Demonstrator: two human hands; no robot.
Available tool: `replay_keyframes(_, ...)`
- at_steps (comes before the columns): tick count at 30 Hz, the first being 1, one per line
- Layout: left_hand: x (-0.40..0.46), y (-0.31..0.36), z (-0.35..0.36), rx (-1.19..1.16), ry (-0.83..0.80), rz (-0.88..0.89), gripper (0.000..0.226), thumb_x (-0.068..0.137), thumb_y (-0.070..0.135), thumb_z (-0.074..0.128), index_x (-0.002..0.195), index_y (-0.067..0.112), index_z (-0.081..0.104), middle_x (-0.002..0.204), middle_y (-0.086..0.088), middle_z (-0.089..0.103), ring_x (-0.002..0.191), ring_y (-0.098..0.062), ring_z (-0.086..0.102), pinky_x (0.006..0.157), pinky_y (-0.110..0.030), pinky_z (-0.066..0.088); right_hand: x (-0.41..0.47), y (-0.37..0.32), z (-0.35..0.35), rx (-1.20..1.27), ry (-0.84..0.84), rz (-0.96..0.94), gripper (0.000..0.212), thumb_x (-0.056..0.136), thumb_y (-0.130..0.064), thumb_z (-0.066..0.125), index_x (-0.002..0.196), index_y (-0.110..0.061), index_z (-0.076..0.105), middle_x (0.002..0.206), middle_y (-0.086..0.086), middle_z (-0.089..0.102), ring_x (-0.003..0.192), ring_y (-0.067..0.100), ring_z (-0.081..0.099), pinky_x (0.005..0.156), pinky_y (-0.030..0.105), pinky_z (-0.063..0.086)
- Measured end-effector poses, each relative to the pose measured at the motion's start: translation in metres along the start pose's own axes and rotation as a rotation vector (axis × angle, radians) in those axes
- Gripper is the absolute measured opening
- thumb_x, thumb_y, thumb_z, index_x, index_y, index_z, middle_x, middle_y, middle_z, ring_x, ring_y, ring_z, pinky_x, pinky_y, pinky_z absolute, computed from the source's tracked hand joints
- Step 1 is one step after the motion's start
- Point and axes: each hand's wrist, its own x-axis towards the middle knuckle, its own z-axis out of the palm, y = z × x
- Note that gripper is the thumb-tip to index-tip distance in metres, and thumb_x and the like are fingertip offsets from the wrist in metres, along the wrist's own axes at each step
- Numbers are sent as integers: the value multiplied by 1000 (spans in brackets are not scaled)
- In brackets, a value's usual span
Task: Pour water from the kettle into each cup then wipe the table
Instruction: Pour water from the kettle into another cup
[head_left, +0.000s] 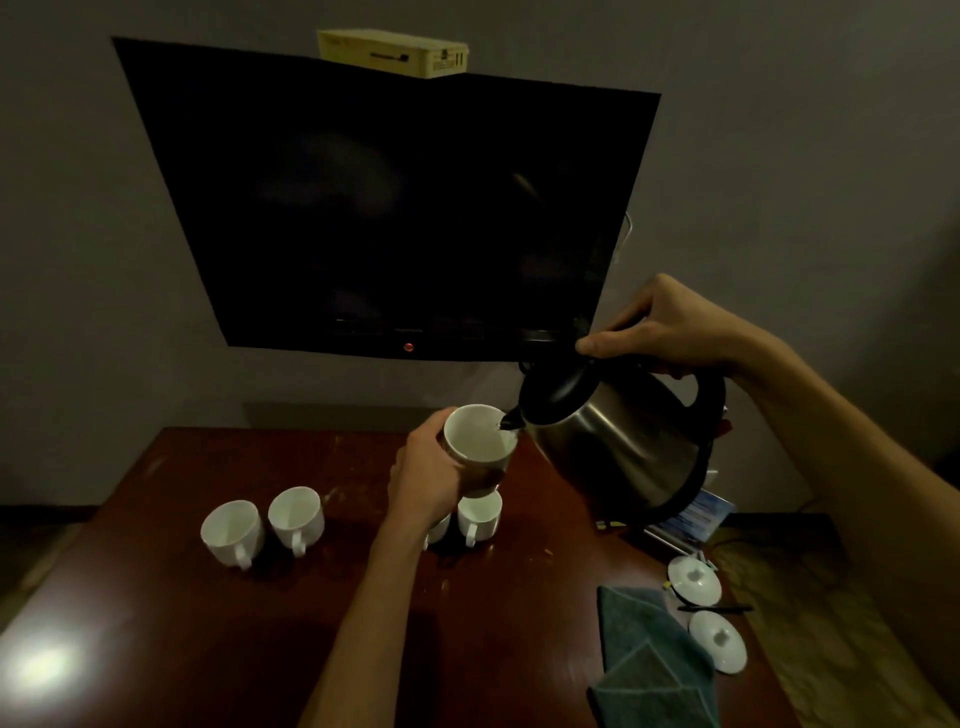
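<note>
My right hand (660, 327) grips the black handle of a steel kettle (618, 441), which is tilted left with its spout over a white cup (480, 441). My left hand (423, 478) holds that cup up above the dark wooden table (260, 623). Two white cups (231, 530) (296, 517) stand side by side on the table's left. Another white cup (480, 517) stands just below the raised one, and one more (436, 530) is mostly hidden behind my left wrist. A folded grey-green cloth (654, 660) lies at the table's front right.
A dark TV screen (389, 208) hangs on the wall behind the table, with a pale box (395, 52) above it. Two white lids (693, 579) (719, 642) and a black pen (717, 608) lie at the right edge. A blue packet (696, 519) sits under the kettle.
</note>
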Motion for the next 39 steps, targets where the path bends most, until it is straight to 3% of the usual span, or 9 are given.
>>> replay_keyframes(5,-2,0,2,0,6,-12,79,45,45,92,117,43,61,104,19,69,103,-8,64,88,-38,55,0,0,0,-2,-12,12,28,85,-33,77,85,-6,79,50,-3,60,40,10,47,39,19,38)
replay_keyframes(12,-3,-1,1,-25,0,-33,75,50,29,94,117,37,63,104,15,69,103,-11,64,87,-37,54,0,1,1,1,-19,5,28,85,-35,77,85,-7,80,52,-2,60,41,11,47,40,21,37)
replay_keyframes(17,-2,0,-1,-21,5,-47,80,39,44,90,114,42,62,102,17,69,100,-10,64,88,-43,56,-1,0,2,11,-24,-3,28,83,-35,78,85,-7,80,55,3,60,42,12,47,40,21,38)
replay_keyframes(27,1,-4,-3,-6,4,-41,78,49,31,95,118,37,60,105,17,67,103,-12,62,91,-44,55,0,-3,4,-1,-30,17,26,85,-32,76,87,-6,79,50,-4,60,39,7,47,38,17,38)
replay_keyframes(34,0,-3,-4,-6,4,-49,77,45,39,94,114,43,59,105,17,67,104,-13,62,92,-48,54,2,-4,6,3,-44,24,29,83,-36,76,88,-8,80,57,3,61,40,9,47,38,17,37)
replay_keyframes(39,-2,-1,-5,-8,18,-53,76,46,37,93,115,41,61,103,17,67,102,-11,63,90,-45,55,3,-4,5,-7,-36,35,30,82,-36,76,89,-7,79,53,-2,62,40,7,48,38,16,37)
